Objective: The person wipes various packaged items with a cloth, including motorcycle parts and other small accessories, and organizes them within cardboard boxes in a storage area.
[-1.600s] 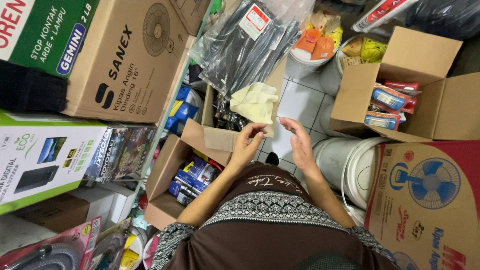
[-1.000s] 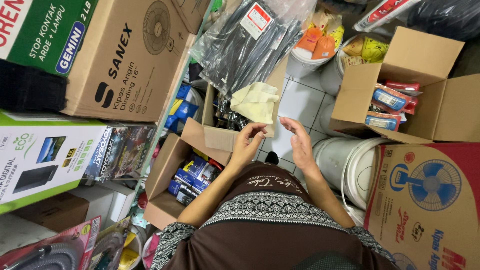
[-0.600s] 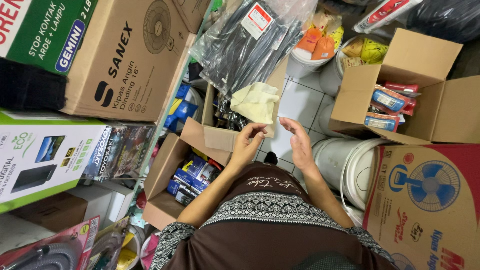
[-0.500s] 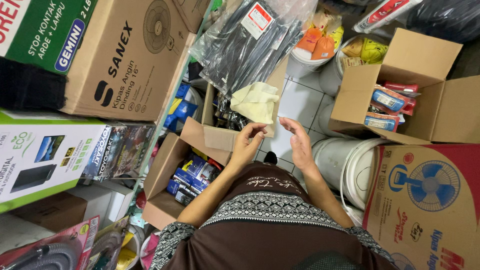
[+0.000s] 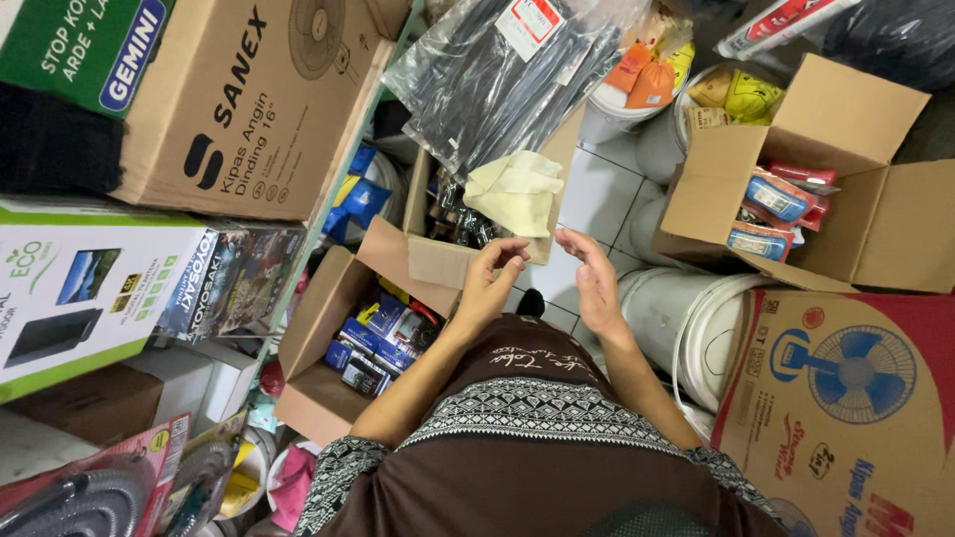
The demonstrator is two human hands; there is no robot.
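Seen from above: two bare hands raised in front of a dark brown patterned garment (image 5: 537,438), amid a cluttered storeroom floor. Left hand (image 5: 489,283) half curled, fingertips bent inward toward the thumb, nothing clearly gripped; whether something tiny sits between the fingertips cannot be told. Right hand (image 5: 595,278) open, fingers straight and close together, palm facing the left hand, holding nothing. Hands near each other but apart.

Just beyond the hands, a pale yellow cloth (image 5: 515,189) draped over the edge of an open cardboard box (image 5: 438,261) crammed with dark small items. Above that, resting on the box's far side, a clear plastic bag of black cable ties (image 5: 507,80). To the left of the left forearm, a second open cardboard carton (image 5: 316,328) on the floor, filled with small blue and red packets.

Far right, another open brown box (image 5: 856,149) holding red and blue packets. Near right, a white plastic bucket (image 5: 686,318) beside a red-and-tan fan carton (image 5: 846,418). Far left, a big brown fan box (image 5: 249,99) stacked beside a green carton (image 5: 90,40), with a white and green box (image 5: 80,288) beneath. White floor tiles (image 5: 602,194) visible between the boxes. At the far edge, orange and yellow bags (image 5: 657,75) in a white tub.
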